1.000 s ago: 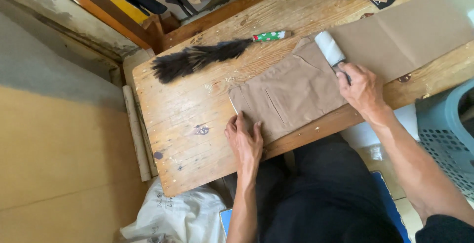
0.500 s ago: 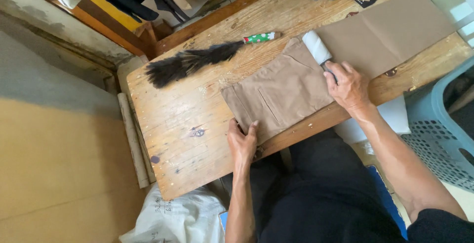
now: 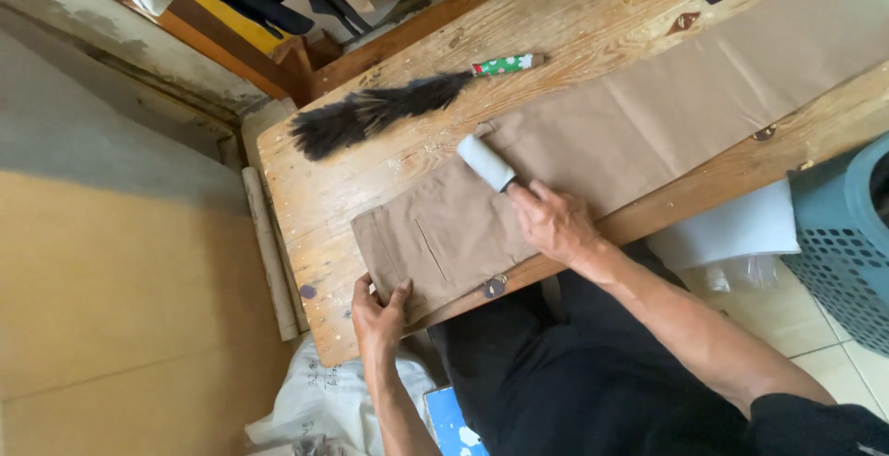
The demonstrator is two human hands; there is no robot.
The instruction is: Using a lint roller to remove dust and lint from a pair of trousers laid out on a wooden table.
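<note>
While the right hand (image 3: 554,224) grips the handle of a white lint roller (image 3: 485,162) resting on tan trousers (image 3: 593,155), the left hand (image 3: 378,312) lies flat, fingers spread, pinning the waistband at the near edge of the desk (image 3: 306,197). The trousers stretch along the desk from its left end toward the far right corner, the roller sitting near the seat, just beyond a back pocket slit. Judging by its position, the waist end is being worked, and the long leg section to the right appears yet to be covered. A dark feather duster (image 3: 375,112) with a green-patterned handle lies apart, near the far edge. The worn wooden desk stands on pale tiles, a blue-grey perforated basket (image 3: 847,252) at right and white bags (image 3: 319,405) beneath.
</note>
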